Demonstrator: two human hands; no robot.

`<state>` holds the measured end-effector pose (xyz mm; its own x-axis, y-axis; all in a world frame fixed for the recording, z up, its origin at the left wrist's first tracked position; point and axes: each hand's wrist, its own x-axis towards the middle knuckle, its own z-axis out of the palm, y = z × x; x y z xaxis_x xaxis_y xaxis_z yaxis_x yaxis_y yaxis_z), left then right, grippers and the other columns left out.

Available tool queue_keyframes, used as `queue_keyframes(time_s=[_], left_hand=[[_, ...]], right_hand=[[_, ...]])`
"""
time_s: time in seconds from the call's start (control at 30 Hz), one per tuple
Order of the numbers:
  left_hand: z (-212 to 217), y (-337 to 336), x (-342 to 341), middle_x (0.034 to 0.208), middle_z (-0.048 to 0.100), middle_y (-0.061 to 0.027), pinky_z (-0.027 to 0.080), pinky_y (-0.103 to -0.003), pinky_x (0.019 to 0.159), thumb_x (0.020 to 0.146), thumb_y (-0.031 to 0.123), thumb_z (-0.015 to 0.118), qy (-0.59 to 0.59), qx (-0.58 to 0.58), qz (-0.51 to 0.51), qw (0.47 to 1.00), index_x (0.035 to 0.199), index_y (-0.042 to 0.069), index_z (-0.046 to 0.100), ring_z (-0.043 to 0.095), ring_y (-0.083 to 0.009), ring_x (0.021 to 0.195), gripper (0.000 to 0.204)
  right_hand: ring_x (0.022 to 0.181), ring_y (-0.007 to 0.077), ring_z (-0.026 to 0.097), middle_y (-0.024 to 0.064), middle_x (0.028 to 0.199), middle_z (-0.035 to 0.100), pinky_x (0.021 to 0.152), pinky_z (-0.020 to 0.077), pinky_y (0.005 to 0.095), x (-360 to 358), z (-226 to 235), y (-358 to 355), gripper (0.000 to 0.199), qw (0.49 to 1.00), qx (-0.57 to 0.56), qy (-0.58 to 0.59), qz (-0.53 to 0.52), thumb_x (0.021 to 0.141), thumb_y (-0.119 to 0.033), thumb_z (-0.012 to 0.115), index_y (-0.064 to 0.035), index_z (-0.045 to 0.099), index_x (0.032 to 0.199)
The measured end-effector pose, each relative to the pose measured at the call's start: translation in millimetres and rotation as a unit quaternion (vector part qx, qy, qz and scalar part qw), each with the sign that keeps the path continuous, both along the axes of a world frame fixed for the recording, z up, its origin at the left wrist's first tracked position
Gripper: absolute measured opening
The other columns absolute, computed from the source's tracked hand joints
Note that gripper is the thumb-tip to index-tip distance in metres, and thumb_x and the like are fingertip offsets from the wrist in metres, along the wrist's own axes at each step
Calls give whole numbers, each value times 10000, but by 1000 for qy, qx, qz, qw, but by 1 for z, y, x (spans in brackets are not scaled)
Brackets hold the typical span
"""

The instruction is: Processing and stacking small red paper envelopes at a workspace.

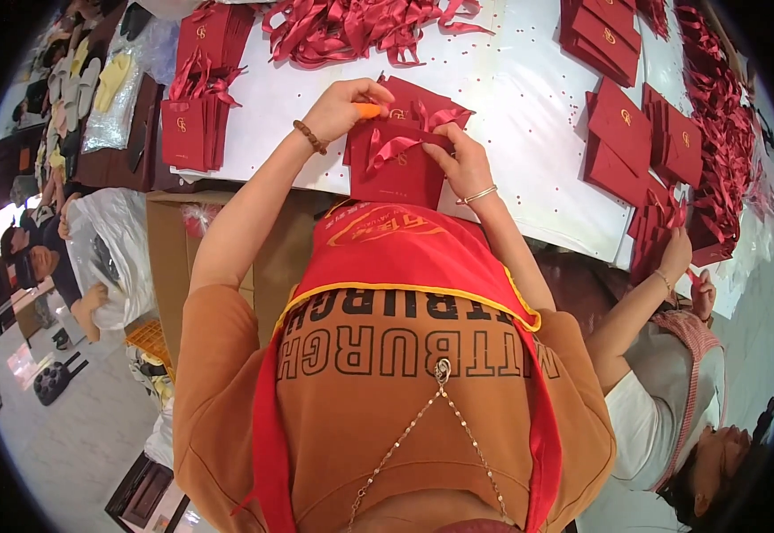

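In the upper centre of the frame, a red bag (396, 183) with a ribbon is lying at the near edge of the white tabletop (529, 142), overlapping more red pieces behind it. The right grip (464, 167) is pinching its dark upper edge. The left grip (344, 107) is curling at its upper left, an orange cover (367, 111) showing at one digit; its fingertips are partly hiding each other, so I cannot tell whether they are grasping anything. The ribbon heap (351, 31) is running off the top of the frame. At right, a co-worker's hand (676, 253) is partly covering ribboned bags. Gold emblems are marking several bags; tiny print low on the near bag is staying illegible. The red apron (413, 244) is carrying gold lettering, partly lost in folds, and the brown sweatshirt (404, 400) is showing upside-down block capitals.
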<state>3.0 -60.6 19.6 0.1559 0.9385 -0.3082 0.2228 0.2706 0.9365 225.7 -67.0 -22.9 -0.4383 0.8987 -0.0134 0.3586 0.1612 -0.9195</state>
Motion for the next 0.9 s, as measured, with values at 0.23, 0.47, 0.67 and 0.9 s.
queue_keyframes(time_s=[0.23, 0.47, 0.67, 0.9], left_hand=[[-7, 28, 21, 623, 565, -24, 378, -217, 469, 799, 307, 565, 255, -72, -92, 960, 822, 14, 624, 487, -76, 523, 300], [-23, 36, 20, 589, 572, -83, 408, -298, 544, 752, 366, 560, 315, -19, -179, 932, 718, 27, 627, 519, -152, 550, 348], [-12, 58, 3, 534, 533, -58, 391, -249, 511, 785, 366, 548, 369, 12, -126, 921, 733, 18, 613, 514, -133, 542, 358], [14, 45, -13, 887, 557, -27, 395, -178, 535, 860, 273, 498, -123, -22, 166, 978, 1123, 118, 496, 531, -76, 637, 306]], right_hand=[[673, 289, 548, 115, 771, 565, 597, 435, 353, -7, 9, -5, 191, 997, 66, -24, 36, 749, -137, 615, -56, 527, 898], [835, 322, 530, 133, 874, 571, 710, 434, 364, -11, 8, -6, 337, 957, 285, -33, -45, 708, -103, 650, -93, 519, 1019], [929, 296, 520, 154, 1117, 500, 817, 412, 320, -20, -2, -17, 591, 996, -35, 68, 44, 713, -35, 636, -105, 353, 1226], [1051, 206, 485, 101, 1161, 465, 899, 389, 288, -17, 3, -7, 597, 988, -69, 139, -5, 703, -3, 653, -42, 361, 1221]])
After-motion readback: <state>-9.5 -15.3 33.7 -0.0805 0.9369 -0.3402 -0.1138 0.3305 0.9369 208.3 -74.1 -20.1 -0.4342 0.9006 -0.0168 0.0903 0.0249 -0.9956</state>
